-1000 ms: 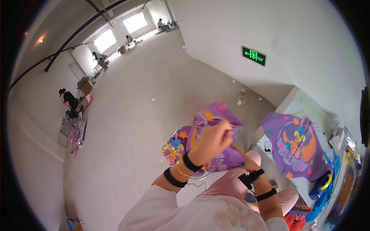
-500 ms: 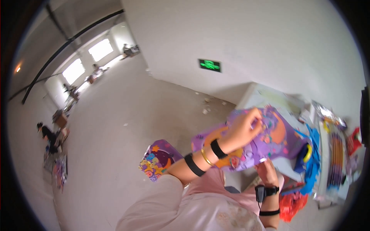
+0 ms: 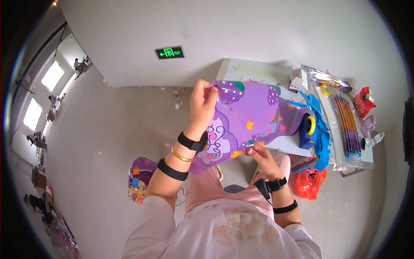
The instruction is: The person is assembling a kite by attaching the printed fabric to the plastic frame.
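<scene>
A purple sheet (image 3: 241, 112) printed with grapes, stars and a cartoon figure is spread in front of me, its upper part bent over. My left hand (image 3: 202, 108) pinches its upper left corner between thumb and fingers. At the lower right edge, my right hand (image 3: 264, 162) grips the same sheet with its fingertips. Beyond it, another purple printed piece (image 3: 290, 121) reaches over the table (image 3: 276, 69); how the two connect is hidden. A blue tape dispenser (image 3: 305, 140) with a yellow roll stands just right of that piece.
Blue plastic strips (image 3: 321, 149) hang off the table's edge above a red plastic bag (image 3: 309, 184). To the right lie striped sticks (image 3: 346, 125) in clear wrap, a white box (image 3: 296, 83) and a red packet (image 3: 364, 102). A purple printed piece (image 3: 137, 181) is low at left. People sit far left.
My view has turned right, toward the table. My left hand, earlier raised over the sheet, now holds its upper left corner. The sheet has been tilted up with its print differently placed.
</scene>
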The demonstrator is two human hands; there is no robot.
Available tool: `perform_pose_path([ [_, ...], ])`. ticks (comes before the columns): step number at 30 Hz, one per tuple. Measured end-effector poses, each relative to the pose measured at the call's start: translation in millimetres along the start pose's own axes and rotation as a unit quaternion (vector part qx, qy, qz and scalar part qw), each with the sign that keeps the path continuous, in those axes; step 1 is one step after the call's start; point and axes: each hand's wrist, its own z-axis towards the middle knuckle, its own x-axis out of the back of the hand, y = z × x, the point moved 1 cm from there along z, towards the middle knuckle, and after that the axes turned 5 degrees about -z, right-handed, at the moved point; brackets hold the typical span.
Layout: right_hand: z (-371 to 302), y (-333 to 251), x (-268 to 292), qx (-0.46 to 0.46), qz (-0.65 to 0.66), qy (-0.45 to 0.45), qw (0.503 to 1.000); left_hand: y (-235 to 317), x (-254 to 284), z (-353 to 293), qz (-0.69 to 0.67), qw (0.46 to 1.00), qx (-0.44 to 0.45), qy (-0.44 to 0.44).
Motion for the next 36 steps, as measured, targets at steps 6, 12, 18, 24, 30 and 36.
perform_pose_path([
  [6, 65, 41, -41, -0.043, 0.042, -0.077, 0.995, 14, 27, 53, 0.006, 0.997, -0.069, 0.028],
  [12, 74, 100, -97, -0.041, -0.028, -0.136, 0.989, 22, 29, 62, -0.053, 0.989, -0.094, 0.105],
  [18, 103, 158, -54, -0.180, 0.209, 0.027, 0.961, 27, 67, 126, -0.090, 0.964, -0.072, 0.240],
  [24, 110, 99, -79, -0.238, 0.396, -0.113, 0.880, 12, 127, 135, -0.247, 0.937, 0.021, 0.248],
  [30, 156, 40, -45, -0.129, 0.534, 0.009, 0.836, -28, 164, 113, -0.259, 0.928, 0.079, 0.257],
  [36, 187, 14, 88, 0.008, 0.395, 0.178, 0.901, -114, 163, 43, -0.275, 0.893, 0.187, 0.303],
])
